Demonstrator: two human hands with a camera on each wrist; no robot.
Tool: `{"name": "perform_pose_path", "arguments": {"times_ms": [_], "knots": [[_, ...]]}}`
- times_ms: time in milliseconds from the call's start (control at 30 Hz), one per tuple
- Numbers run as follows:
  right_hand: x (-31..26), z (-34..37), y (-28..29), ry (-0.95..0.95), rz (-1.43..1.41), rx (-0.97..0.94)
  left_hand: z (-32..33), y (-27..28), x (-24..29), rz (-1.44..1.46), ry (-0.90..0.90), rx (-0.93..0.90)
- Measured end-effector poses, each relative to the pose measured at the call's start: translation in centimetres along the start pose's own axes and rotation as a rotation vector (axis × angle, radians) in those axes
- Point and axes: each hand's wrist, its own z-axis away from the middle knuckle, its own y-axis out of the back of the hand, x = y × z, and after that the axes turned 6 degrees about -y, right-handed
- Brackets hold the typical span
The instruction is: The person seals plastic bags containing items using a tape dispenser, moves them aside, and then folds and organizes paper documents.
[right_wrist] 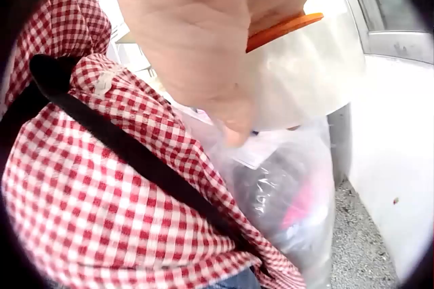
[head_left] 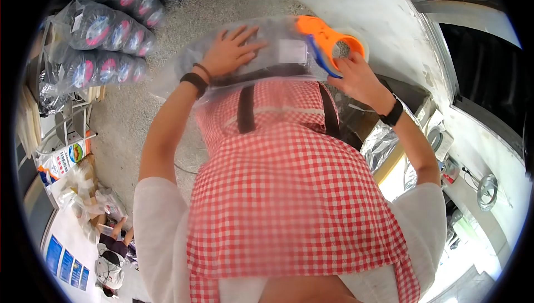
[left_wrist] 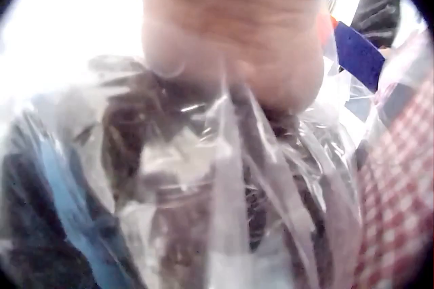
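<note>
In the head view a clear plastic bag (head_left: pixel 186 61) with dark contents and a white label (head_left: pixel 292 51) lies across the front of the red checked apron. My left hand (head_left: pixel 229 55) rests on top of it, fingers spread. My right hand (head_left: pixel 359 80) grips an orange tape dispenser (head_left: pixel 317 28) with a blue part, held over the bag's right end. A wide translucent tape roll (right_wrist: pixel 305 75) sits on it in the right wrist view. Wrinkled plastic (left_wrist: pixel 230 187) fills the left wrist view below my hand, and the dispenser's blue part (left_wrist: pixel 358 55) shows behind.
Several bagged packs (head_left: pixel 111 30) with pink and blue marks are stacked at the upper left on the speckled floor (head_left: pixel 125 130). A white wall (head_left: pixel 384 19) runs close by on the right. Another person (head_left: pixel 111 258) is at the lower left, near a printed sack (head_left: pixel 64 161).
</note>
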Motion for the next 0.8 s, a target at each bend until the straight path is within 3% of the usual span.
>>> {"name": "perform_pose_path", "arguments": {"times_ms": [100, 200, 333, 433, 533, 633, 767, 800], "knots": [[0.6, 0.3, 0.1, -0.184, -0.026, -0.191, -0.3, 0.1, 0.3, -0.014, -0.007, 0.016], [-0.6, -2.5, -0.7, -0.272, -0.082, -0.026, -0.7, 2.0, 2.0, -0.089, -0.064, -0.071], [-1.7, -4.7, -2.4, -0.178, -0.141, -0.164, -0.7, 0.9, 2.4, -0.163, -0.193, -0.052], [-1.2, -4.1, -2.6, -0.12, -0.16, -0.064, -0.1, 0.7, 2.9, -0.146, -0.181, -0.038], [1.3, -5.9, -3.8, -0.291, 0.099, -0.118, 0.3, 0.3, 3.5, -0.108, -0.17, -0.034], [2.7, -6.8, -5.9, -0.435, -0.109, -0.147, 0.6, 0.5, 3.6, 0.184, -0.15, -0.017], [2.1, -6.8, -6.0, -0.457, -0.087, -0.164, 0.0, 2.1, 4.4, 0.573, 0.004, -0.011], [2.2, -6.7, -6.2, -0.461, -0.102, -0.147, -0.2, 2.1, 5.3, 0.477, 0.05, 0.053]]}}
